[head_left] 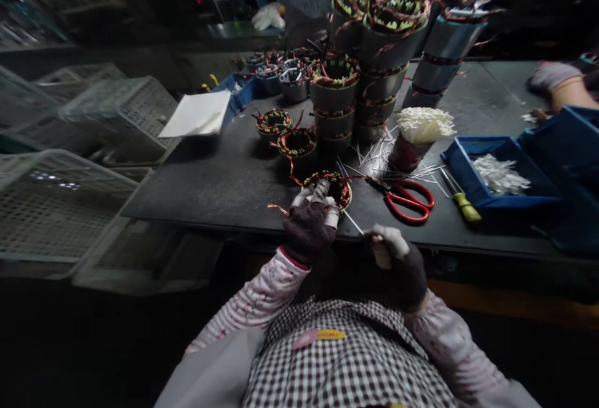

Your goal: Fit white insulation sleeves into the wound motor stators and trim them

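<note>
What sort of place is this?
Probably a factory workshop, perhaps one for motor parts: metal cylinders with coppery wire stand stacked on a dark workbench, red-handled scissors lie near its front edge, and plastic crates sit alongside.

nothing can be read; marks on the yellow patch (331, 334) of the apron (346, 370) are too blurred.

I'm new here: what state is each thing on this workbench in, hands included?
Near stator: wire-wound, opening facing up
Left hand: gloved, fingers at near stator
White strip: straight, one end at right hand
Right hand: gloved, fingers curled
Red-handled scissors: lying down
Yellow-handled tool: lying down
Cup: upright, packed with white strips
Blue bin: open, holding white pieces
Stacked stators: upright
</note>
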Motion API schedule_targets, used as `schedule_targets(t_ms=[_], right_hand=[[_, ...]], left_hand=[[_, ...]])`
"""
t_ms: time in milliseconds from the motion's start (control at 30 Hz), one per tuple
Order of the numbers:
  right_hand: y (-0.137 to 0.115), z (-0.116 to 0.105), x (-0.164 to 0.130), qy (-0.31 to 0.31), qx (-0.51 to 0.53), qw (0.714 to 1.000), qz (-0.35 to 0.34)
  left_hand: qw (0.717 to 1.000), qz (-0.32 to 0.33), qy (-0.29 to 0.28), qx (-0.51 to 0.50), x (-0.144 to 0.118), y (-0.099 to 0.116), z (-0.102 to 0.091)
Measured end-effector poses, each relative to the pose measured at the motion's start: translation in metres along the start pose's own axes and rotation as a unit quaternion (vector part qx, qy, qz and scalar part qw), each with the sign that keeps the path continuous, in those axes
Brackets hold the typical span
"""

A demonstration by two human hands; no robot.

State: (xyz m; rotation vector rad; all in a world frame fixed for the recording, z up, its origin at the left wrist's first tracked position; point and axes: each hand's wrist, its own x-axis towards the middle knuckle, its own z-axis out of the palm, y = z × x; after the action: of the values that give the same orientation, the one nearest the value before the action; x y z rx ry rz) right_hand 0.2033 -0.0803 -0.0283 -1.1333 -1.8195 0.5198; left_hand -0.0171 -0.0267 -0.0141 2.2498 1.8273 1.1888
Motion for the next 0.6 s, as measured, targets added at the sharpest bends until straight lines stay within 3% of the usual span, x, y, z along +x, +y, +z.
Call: schedule_targets(t_ms=[133,233,333,533,600], right_hand=[[-0.008,0.018,0.044,-0.002,0.119,0.993,0.004],[-0.012,0.02,0.063,-0.018,0.22,0.968,0.117],[-0.014,0.014,0.071,-0.056,0.272,0.941,0.195],[-0.013,0.013,0.086,-0.086,0.141,0.984,0.067],[-0.01,0.017,0.09,-0.093,0.113,0.987,0.06]], left_hand=[[0.993,-0.081,0.008,-0.089,0.002,0.005,0.002],[0.969,-0.16,0.019,-0.187,0.003,0.007,0.003],[0.968,-0.143,0.024,-0.203,0.004,0.007,0.001],[0.974,-0.111,-0.007,-0.195,0.005,0.008,-0.006],[0.975,-0.105,-0.004,-0.193,0.006,0.009,-0.007]])
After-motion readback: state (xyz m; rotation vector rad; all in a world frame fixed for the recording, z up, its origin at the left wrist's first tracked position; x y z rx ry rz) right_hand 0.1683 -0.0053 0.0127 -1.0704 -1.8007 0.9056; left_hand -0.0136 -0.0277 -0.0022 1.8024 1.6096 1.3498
